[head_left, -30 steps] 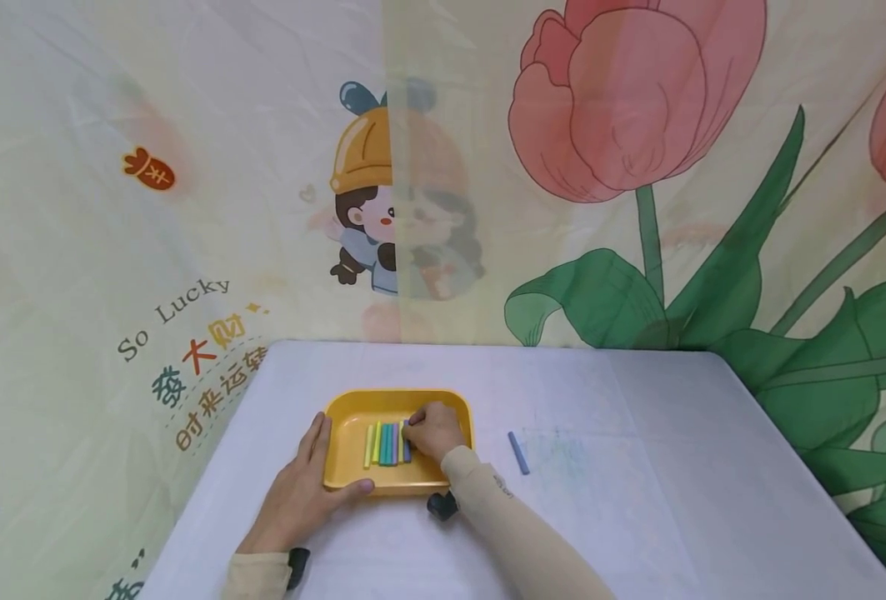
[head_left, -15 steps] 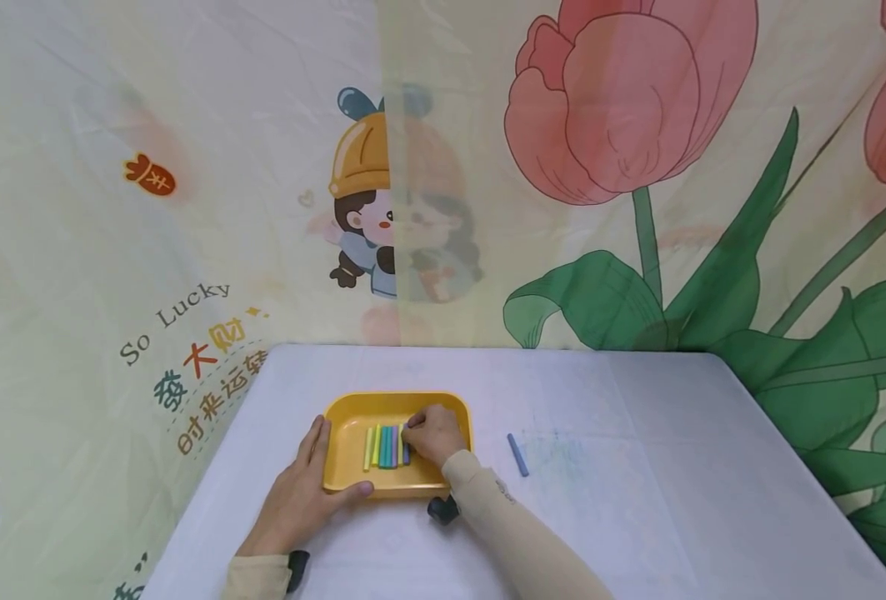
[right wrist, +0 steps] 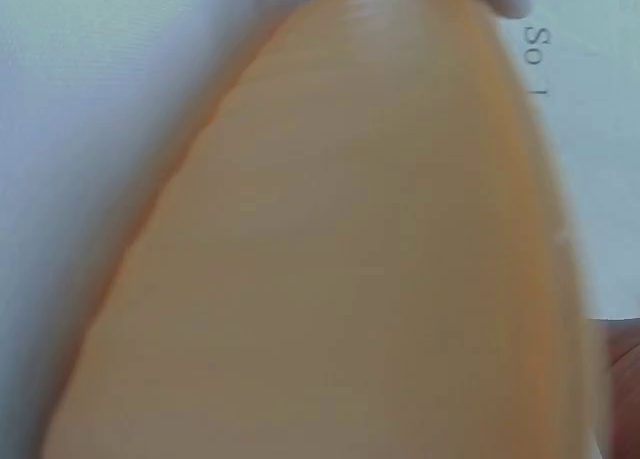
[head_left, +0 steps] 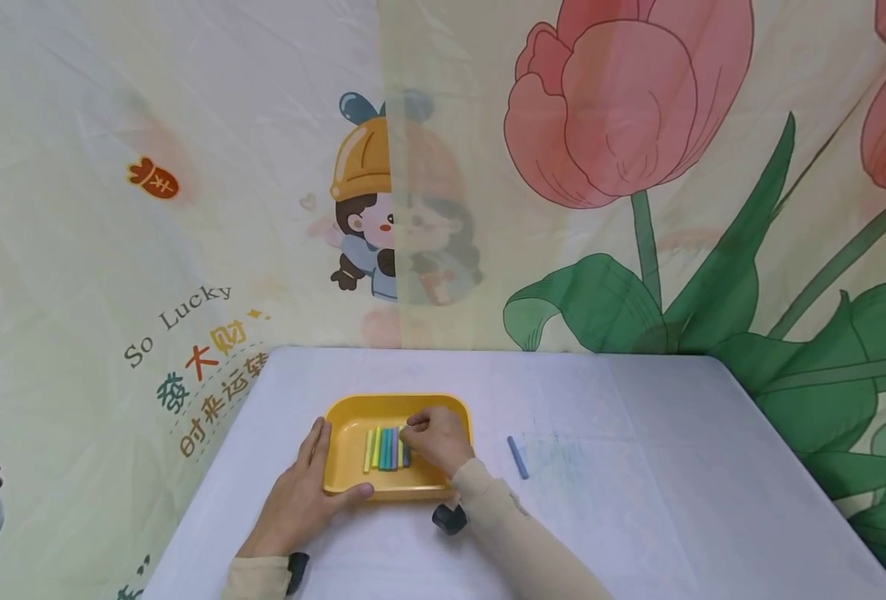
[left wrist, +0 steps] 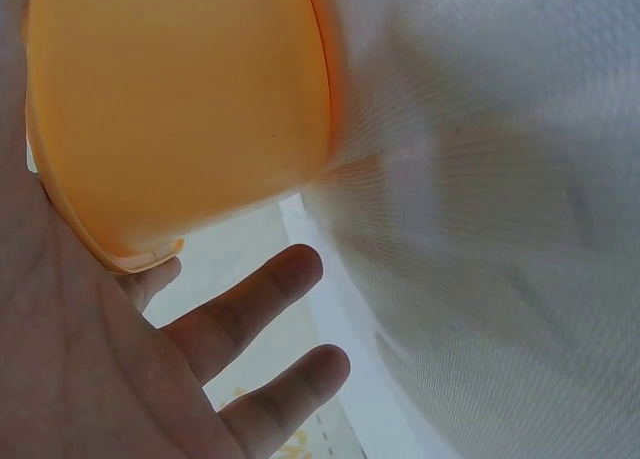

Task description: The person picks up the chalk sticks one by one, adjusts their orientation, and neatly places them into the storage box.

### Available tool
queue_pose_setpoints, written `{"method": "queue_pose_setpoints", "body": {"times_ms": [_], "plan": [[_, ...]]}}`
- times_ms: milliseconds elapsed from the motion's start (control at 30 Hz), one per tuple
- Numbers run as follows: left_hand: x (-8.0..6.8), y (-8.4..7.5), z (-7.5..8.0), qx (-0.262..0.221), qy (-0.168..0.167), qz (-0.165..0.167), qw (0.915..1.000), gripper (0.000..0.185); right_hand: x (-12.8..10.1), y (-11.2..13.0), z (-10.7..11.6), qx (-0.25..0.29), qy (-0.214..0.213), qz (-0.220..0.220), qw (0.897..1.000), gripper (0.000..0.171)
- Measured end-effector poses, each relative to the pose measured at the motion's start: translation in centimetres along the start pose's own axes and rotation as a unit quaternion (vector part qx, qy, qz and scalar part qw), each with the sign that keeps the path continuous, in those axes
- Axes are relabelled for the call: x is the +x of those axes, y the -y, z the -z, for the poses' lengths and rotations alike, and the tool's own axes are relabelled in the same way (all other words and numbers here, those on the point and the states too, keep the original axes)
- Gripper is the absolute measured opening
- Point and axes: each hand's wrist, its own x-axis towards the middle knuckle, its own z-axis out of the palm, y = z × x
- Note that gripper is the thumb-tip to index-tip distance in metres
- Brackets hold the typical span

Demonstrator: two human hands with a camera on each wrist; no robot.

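A printed cloth with a big pink tulip and a cartoon child hangs behind the white table I am looking down on. On it sits a yellow tray, and in it a row of coloured sticks lies side by side. My left hand steadies the tray at its near left corner, thumb along the front rim, fingers straight up the side. My right hand rests inside the tray, fingers curled at the right end of the row; it seems to pinch the rightmost stick, though I cannot be sure. One blue stick lies apart on the table, right of the tray.
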Motion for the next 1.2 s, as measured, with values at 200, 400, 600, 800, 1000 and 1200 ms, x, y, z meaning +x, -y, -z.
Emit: {"method": "queue_pose_setpoints", "body": {"times_ms": [200, 400, 600, 800, 1000, 1200], "plan": [[0.0, 0.0, 0.1, -0.003, 0.002, 0.004, 1.0, 0.129, -1.3, 0.6, 1.9, -0.011, -0.02, 0.048, 0.999, 0.027], [0.0, 0.0, 0.1, 0.002, -0.003, 0.002, 1.0, 0.13, -2.5, 0.8, 4.3, 0.003, -0.033, 0.054, 0.998, 0.025], [-0.2, 0.1, -0.1, -0.003, -0.016, -0.009, 0.9998, 0.128, -3.4, 0.4, 6.4, -0.004, -0.057, 0.065, 0.996, 0.027], [-0.2, 0.2, -0.1, -0.005, -0.011, -0.003, 0.9999, 0.129, -3.8, -0.4, 7.6, -0.009, -0.082, 0.042, 0.996, 0.029], [0.0, 0.2, -0.1, -0.007, -0.005, 0.003, 1.0, 0.13, -3.9, -2.0, 9.0, -0.015, -0.101, 0.026, 0.994, 0.031], [0.0, 0.2, -0.2, -0.007, -0.007, 0.0, 1.0, 0.13, -3.9, -4.0, 10.4, -0.011, -0.116, 0.001, 0.993, 0.032]]}}
